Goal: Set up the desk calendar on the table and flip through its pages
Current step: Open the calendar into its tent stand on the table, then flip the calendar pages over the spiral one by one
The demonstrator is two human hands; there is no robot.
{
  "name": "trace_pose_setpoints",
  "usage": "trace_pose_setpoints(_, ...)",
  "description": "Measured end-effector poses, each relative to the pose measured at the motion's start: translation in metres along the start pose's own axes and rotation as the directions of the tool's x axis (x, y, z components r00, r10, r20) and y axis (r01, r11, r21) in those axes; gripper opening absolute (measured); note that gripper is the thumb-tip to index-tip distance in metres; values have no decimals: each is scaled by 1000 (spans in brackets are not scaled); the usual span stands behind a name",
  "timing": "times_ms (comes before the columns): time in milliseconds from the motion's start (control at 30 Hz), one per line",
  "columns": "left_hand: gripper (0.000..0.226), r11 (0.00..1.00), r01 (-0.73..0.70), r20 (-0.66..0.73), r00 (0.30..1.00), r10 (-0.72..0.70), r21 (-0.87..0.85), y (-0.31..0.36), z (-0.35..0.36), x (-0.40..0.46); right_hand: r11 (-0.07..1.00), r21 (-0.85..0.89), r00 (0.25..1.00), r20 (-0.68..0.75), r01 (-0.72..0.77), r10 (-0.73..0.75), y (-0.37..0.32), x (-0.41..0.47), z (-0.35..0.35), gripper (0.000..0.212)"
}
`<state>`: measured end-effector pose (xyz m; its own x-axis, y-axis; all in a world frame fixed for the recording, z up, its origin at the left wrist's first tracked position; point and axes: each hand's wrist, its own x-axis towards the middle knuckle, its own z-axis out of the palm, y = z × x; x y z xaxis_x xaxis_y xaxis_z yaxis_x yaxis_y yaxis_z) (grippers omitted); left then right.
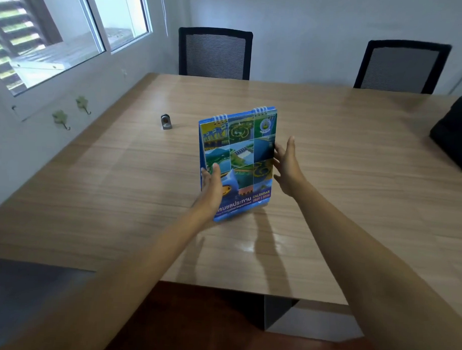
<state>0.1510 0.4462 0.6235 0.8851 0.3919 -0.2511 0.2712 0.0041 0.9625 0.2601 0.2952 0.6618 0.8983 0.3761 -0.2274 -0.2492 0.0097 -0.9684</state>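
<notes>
A blue spiral-bound desk calendar (239, 159) stands upright on the wooden table (119, 186), its photo-collage cover facing me and its white wire rings at the top. My left hand (211, 190) grips its lower left edge, thumb on the cover and fingers behind. At the calendar's right edge, my right hand (286, 166) is spread flat, with fingertips touching or nearly touching the edge; I cannot tell which. The calendar's back and its stand are hidden.
A small grey metal object (165, 122) sits on the table to the calendar's far left. Two black mesh chairs (214, 53) (401, 67) stand at the far side. A black item (455, 133) lies at the right edge. A window wall with hooks runs along the left.
</notes>
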Motion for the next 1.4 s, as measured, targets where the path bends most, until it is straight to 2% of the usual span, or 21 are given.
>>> trace_pose_setpoints(33, 117, 1000, 21, 14, 1000, -21, -9, -25, -10, 36, 1000, 4, 1000, -4, -5, 5, 3, -2, 0, 76)
trace_pose_setpoints(100, 120, 999, 42, 14, 999, -42, 21, -35, -28, 65, 1000, 3, 1000, -6, -28, 28, 10, -6, 1, 75)
trace_pose_setpoints(167, 92, 999, 24, 0, 1000, -24, 44, -14, -38, 58, 998, 19, 998, -3, -55, 55, 16, -8, 3, 73)
trace_pose_setpoints(233, 67, 999, 46, 43, 998, -46, -5, 31, -39, 21, 997, 36, 998, 12, -69, 69, 19, -12, 6, 71)
trace_pose_setpoints(300, 61, 999, 29, 65, 997, -28, -18, 50, -39, 3, 997, 45, 998, 6, -69, 69, 22, -16, 9, 71)
trace_pose_setpoints(367, 56, 998, -47, 22, 999, 48, -33, 62, -36, -14, 995, 74, 998, -19, -65, 67, 21, -20, 10, 71)
trace_pose_setpoints(467, 54, 986, -115, -33, 993, 112, -124, 79, -33, -37, 990, 129, 999, -8, -51, 52, 17, -25, 10, 72)
trace_pose_setpoints(600, 57, 984, -63, -13, 998, 62, -167, 89, -31, -47, 993, 103, 998, 42, -60, 56, 11, -28, 11, 76)
trace_pose_setpoints(733, 58, 984, -67, 36, 997, 74, -164, 92, -36, -57, 998, 47, 999, 29, -47, 45, 3, -43, 17, 77)
trace_pose_setpoints(867, 59, 984, -40, 16, 999, 43, -172, 93, -38, -57, 999, 12, 999, -18, -39, 39, 2, -52, 17, 76)
trace_pose_setpoints(1033, 60, 989, 1, -57, 998, -9, -147, 90, -44, -43, 992, -121, 991, -129, -36, 20, -5, -57, 15, 58)
trace_pose_setpoints(1133, 40, 994, 40, -72, 996, -47, -105, 90, -57, -35, 981, -195, 975, -217, 10, -54, -11, -63, 14, 34)
trace_pose_setpoints(1200, 26, 996, 49, -112, 992, -58, -77, 91, -65, -28, 980, -201, 969, -239, 15, -64, -17, -64, 12, 33)
trace_pose_setpoints(1300, 22, 997, 58, -155, 986, -64, -44, 93, -76, -27, 985, -173, 970, -241, -6, -36, -25, -66, 9, 7)
trace_pose_setpoints(1400, 14, 997, 68, -135, 988, -74, -48, 97, -83, -27, 988, -154, 966, -256, -5, -35, -32, -67, 7, 18)
